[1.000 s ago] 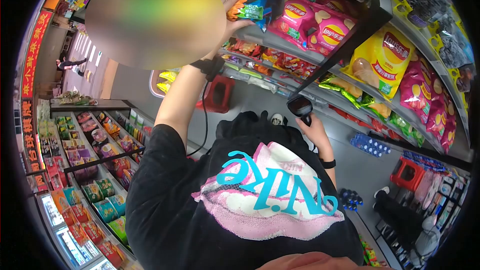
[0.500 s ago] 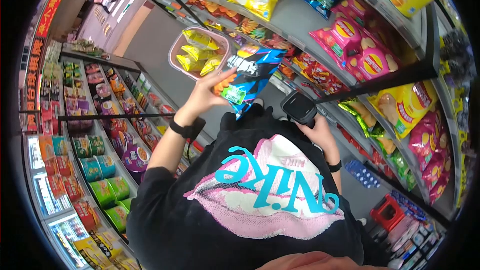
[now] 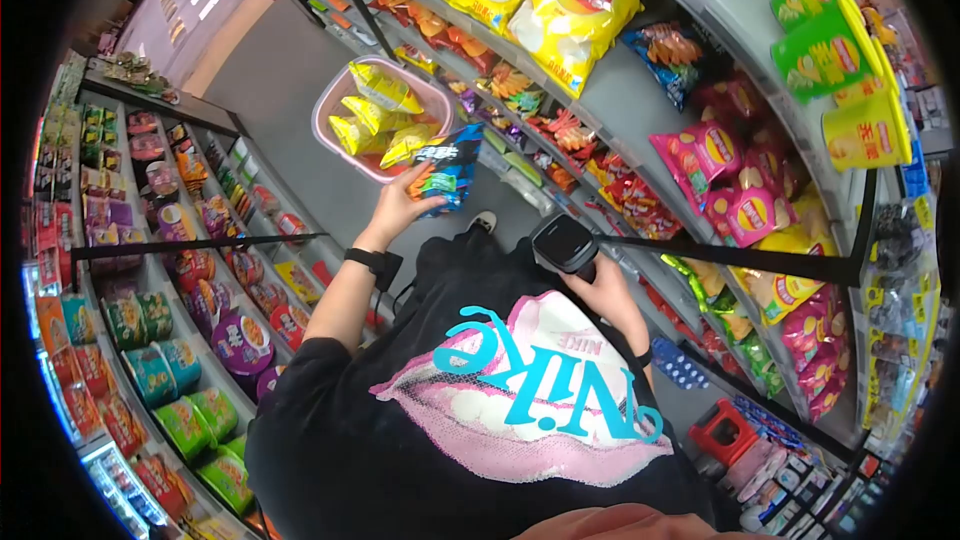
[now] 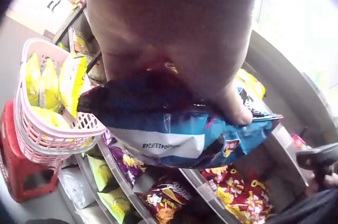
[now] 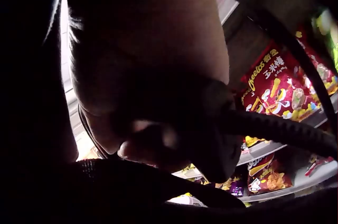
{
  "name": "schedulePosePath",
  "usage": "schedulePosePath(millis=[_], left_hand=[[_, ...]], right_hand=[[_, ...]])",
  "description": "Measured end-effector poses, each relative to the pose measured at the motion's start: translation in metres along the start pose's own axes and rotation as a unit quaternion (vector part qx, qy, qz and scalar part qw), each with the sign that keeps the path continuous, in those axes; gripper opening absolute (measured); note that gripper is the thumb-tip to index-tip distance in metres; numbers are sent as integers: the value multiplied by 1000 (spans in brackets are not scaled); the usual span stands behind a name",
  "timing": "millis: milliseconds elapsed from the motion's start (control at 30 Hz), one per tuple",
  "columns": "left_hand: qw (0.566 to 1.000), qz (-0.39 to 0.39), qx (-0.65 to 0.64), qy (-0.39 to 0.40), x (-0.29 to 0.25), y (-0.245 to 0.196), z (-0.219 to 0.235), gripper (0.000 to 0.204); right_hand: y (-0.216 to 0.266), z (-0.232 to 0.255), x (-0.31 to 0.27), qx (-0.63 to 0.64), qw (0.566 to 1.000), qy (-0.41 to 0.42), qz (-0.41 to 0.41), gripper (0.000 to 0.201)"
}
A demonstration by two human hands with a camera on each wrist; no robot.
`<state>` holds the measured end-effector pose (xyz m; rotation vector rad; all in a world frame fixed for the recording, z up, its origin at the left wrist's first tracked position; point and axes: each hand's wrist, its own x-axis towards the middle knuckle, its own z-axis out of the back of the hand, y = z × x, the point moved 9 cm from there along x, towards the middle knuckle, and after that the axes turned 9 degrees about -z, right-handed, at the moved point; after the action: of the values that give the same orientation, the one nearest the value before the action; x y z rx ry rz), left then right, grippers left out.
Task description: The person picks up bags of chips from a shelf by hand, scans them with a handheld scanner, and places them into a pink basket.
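Snack shelves [image 3: 620, 95] curve round a grey floor [image 3: 275, 75], with a pink basket [image 3: 322, 118] of yellow packets [image 3: 383, 88] standing on a red stool [image 4: 24, 184]. The left hand [image 3: 398, 210] pinches a blue packet [image 3: 455, 175], its fingers and thumb closed only as far as the packet's puffed thickness. The packet is beside the basket's near rim; whether it touches the rim cannot be told. The right hand [image 3: 608, 292] has its fingers curled round the handle of a black scanner [image 3: 563, 243], held well apart from the packet.

To handle the packet well, the pinch is best kept firm but light, since a hard squeeze could crush what is inside, while too loose a hold might let the slick film slip. Steady wrist turns should suit its soft, shifting shape, and a little clearance would keep its corners from catching on the rim. The right hand does well to keep the scanner low, with the dark cord [image 5: 280, 130] beside it free of the shelves.
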<state>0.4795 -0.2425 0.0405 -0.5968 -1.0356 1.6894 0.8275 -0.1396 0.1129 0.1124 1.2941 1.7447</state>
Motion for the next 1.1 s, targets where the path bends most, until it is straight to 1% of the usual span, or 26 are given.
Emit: schedulePosePath(millis=[33, 67, 100, 133, 167, 233, 267, 300, 333, 367, 433, 500, 533, 567, 600, 667, 700, 733, 767, 800, 833, 933, 967, 1000, 1100], left_hand=[[1000, 9, 4, -8, 7, 11, 5, 78], [1000, 17, 7, -13, 16, 29, 20, 79], [999, 28, 13, -21, 21, 37, 18, 81], [998, 41, 32, -21, 26, 42, 21, 84], [998, 34, 42, -29, 32, 59, 23, 86], [996, 59, 58, -23, 44, 74, 31, 88], [996, 62, 60, -25, 50, 89, 32, 88], [996, 61, 53, -34, 57, 100, 50, 88], [994, 58, 87, -30, 64, 105, 52, 88], [991, 55, 121, -24, 69, 111, 55, 88], [989, 67, 132, -28, 76, 131, 60, 86], [983, 59, 164, -54, 81, 149, 67, 87], [984, 70, 158, -52, 82, 161, 75, 88], [984, 70, 157, -51, 83, 170, 75, 88], [982, 94, 157, -39, 82, 180, 74, 88], [981, 137, 140, -2, 77, 208, 69, 89], [981, 138, 138, 4, 72, 221, 67, 89], [979, 119, 163, 24, 68, 229, 62, 91], [977, 97, 184, 45, 66, 227, 65, 92], [976, 127, 161, 66, 61, 231, 61, 94], [979, 122, 153, 57, 57, 235, 58, 95], [984, 95, 150, 31, 53, 237, 59, 93], [985, 87, 145, 23, 53, 240, 59, 92], [986, 88, 139, 26, 53, 241, 65, 91], [986, 99, 133, 31, 56, 244, 65, 91]], right_hand=[[7, 1, 1, -5, 1000, -12, -4, 40], [17, -8, 6, -8, 999, -28, -13, 40], [11, -3, 7, -9, 999, -40, -20, 41], [10, -2, 8, -10, 998, -40, -39, 42], [-4, -5, 11, -51, 994, -40, -89, 44], [4, -9, 16, -17, 996, -67, -60, 46], [3, -13, 19, -21, 995, -67, -64, 46], [20, -25, 24, -27, 995, -70, -69, 46], [28, -26, 26, -51, 993, -76, -69, 46], [30, -30, 31, -57, 993, -74, -66, 46], [32, -37, 41, -77, 991, -92, -54, 47], [34, -45, 51, -80, 991, -88, -58, 48], [44, -55, 54, -91, 989, -89, -75, 48], [43, -58, 58, -99, 987, -89, -91, 49], [44, -62, 62, -99, 987, -89, -94, 49], [52, -71, 68, -87, 991, -74, -68, 51], [58, -73, 69, -87, 991, -74, -75, 51], [66, -75, 70, -89, 990, -69, -84, 52], [79, -81, 71, -94, 989, -65, -95, 53], [80, -81, 73, -96, 988, -66, -98, 51], [82, -81, 75, -97, 987, -71, -106, 51], [91, -88, 82, -85, 991, -62, -80, 49], [90, -88, 84, -87, 991, -62, -85, 49], [97, -94, 86, -94, 990, -55, -89, 49], [96, -99, 92, -89, 992, -42, -83, 51]])
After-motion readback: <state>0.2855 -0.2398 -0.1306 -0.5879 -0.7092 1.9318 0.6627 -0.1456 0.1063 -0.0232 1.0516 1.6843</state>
